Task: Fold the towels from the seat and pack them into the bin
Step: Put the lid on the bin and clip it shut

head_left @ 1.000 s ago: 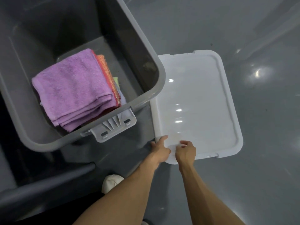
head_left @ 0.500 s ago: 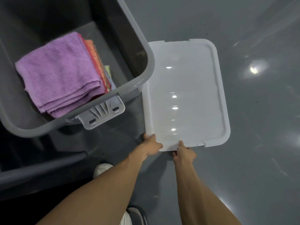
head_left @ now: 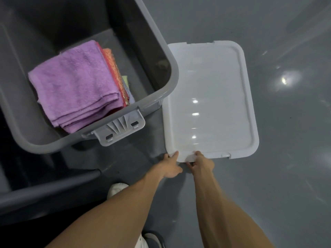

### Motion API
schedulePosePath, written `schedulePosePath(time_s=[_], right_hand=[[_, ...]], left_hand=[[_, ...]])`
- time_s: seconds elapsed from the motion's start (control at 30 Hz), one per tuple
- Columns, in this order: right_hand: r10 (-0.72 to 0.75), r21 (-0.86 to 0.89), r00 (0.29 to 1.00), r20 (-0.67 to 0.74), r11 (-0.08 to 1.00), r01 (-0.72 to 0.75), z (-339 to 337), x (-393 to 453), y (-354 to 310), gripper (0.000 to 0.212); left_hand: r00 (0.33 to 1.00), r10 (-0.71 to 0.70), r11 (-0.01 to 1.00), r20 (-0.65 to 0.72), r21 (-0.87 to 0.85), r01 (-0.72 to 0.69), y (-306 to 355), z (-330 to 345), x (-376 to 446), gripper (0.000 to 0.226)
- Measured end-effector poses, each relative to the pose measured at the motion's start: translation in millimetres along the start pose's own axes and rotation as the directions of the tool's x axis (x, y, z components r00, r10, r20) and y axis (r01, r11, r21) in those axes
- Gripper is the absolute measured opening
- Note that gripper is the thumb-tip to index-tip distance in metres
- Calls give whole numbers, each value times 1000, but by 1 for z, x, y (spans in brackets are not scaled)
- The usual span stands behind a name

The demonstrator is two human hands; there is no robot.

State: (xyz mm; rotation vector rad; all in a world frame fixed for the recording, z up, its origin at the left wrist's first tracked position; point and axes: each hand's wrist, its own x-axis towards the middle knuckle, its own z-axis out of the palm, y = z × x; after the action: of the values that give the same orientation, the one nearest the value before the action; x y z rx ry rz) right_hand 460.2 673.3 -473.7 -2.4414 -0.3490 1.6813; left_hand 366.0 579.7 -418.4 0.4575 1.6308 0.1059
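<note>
The grey floor [head_left: 286, 158] to the right of the white lid [head_left: 211, 97] lay open. The bin [head_left: 172, 81] stood just beside the lid's left edge, and its latch [head_left: 121, 129] stuck out toward the near side. Inside the bin, the folded towels [head_left: 77, 83] filled the near part; the far and left parts had free room.

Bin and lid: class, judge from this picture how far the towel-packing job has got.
Done: folded towels, purple on top, sit stacked inside the grey bin. In hand: the left hand and right hand both grip the near edge of the white lid on the floor. Left: probably the lid onto the open bin; the seat is out of view.
</note>
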Motion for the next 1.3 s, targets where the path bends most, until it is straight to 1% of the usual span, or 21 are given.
schedulePosePath(time_s=[0.13, 0.2, 0.27, 0.37, 0.4, 0.43, 0.47, 0.5, 0.57, 0.6, 0.63, 0.67, 0.7, 0.73, 0.77, 0.83, 0.9, 1.0, 1.07, 1.2, 1.3], right_hand=[[-102, -64, 994, -30, 993, 100, 3, 0, 7, 29], [-159, -127, 987, -27, 980, 155, 6, -2, 9, 25], [-209, -229, 977, -41, 954, 194, 1, 0, 8, 25], [-191, -357, 980, 57, 913, 199, -2, 0, 5, 20], [-191, -392, 981, 17, 901, 183, -2, 1, 4, 19], [-201, -439, 977, -68, 886, 151, -2, 1, 2, 18], [-201, -468, 973, -113, 874, 126, -3, -1, 1, 18], [-195, -463, 977, -81, 876, 136, -2, -1, 0, 18], [-174, -397, 985, 13, 903, 165, 0, -4, 2, 20], [-165, -363, 986, -14, 920, 149, 0, -7, 3, 20], [-161, -318, 983, -88, 940, 126, 2, -8, 2, 27], [-163, -268, 973, -162, 956, 115, 1, -13, -1, 43], [-158, -219, 969, -189, 969, 115, 3, -20, -4, 57], [-157, -174, 967, -198, 977, 123, 4, -28, -6, 67], [-143, -122, 969, -202, 985, 120, 4, -34, -6, 70], [-119, -35, 971, -209, 993, 114, 0, -37, -3, 67], [-145, -38, 969, -198, 989, 141, -6, -38, 0, 65], [-201, 1, 960, -196, 979, 205, -9, -47, -2, 60], [-196, 39, 950, -243, 977, 211, -11, -64, -6, 59], [-244, 151, 928, -282, 944, 294, -14, -107, -15, 58], [-274, 251, 921, -276, 905, 344, -26, -136, -20, 55]], left_hand=[[999, 26, 1000, -25, 5, -26, -4, -2, -1, 74], [998, 41, 998, -47, -38, -43, -7, -4, 0, 72], [996, 41, 994, -74, -95, -48, -8, -2, 2, 70], [989, 40, 978, -144, -195, -68, -1, 0, -1, 69], [987, 38, 972, -155, -221, -73, 1, -1, -3, 70], [986, 42, 966, -164, -245, -81, 3, -2, -4, 70], [983, 47, 958, -176, -272, -95, 3, -3, -5, 69], [979, 53, 948, -198, -297, -111, 3, -5, -5, 68], [973, 43, 932, -229, -342, -121, 3, -7, -7, 63], [971, 37, 925, -237, -360, -123, 3, -8, -7, 59], [971, 32, 922, -236, -369, -120, 3, -8, -8, 56], [973, 20, 920, -232, -376, -108, 4, -6, -9, 51], [971, 7, 921, -240, -377, -100, 6, -7, -11, 48], [966, -12, 920, -260, -382, -92, 7, -8, -12, 44], [957, -31, 917, -288, -388, -87, 8, -8, -13, 42], [935, -63, 893, -348, -437, -102, 11, -10, -14, 40], [912, -86, 851, -402, -505, -143, 15, -11, -19, 44], [902, -98, 772, -421, -604, -198, 23, -14, -31, 62], [912, -84, 746, -402, -632, -210, 30, -18, -40, 56], [868, -80, 737, -490, -615, -280, 48, -27, -64, 53], [882, -55, 656, -469, -683, -322, 65, -34, -87, 52]])
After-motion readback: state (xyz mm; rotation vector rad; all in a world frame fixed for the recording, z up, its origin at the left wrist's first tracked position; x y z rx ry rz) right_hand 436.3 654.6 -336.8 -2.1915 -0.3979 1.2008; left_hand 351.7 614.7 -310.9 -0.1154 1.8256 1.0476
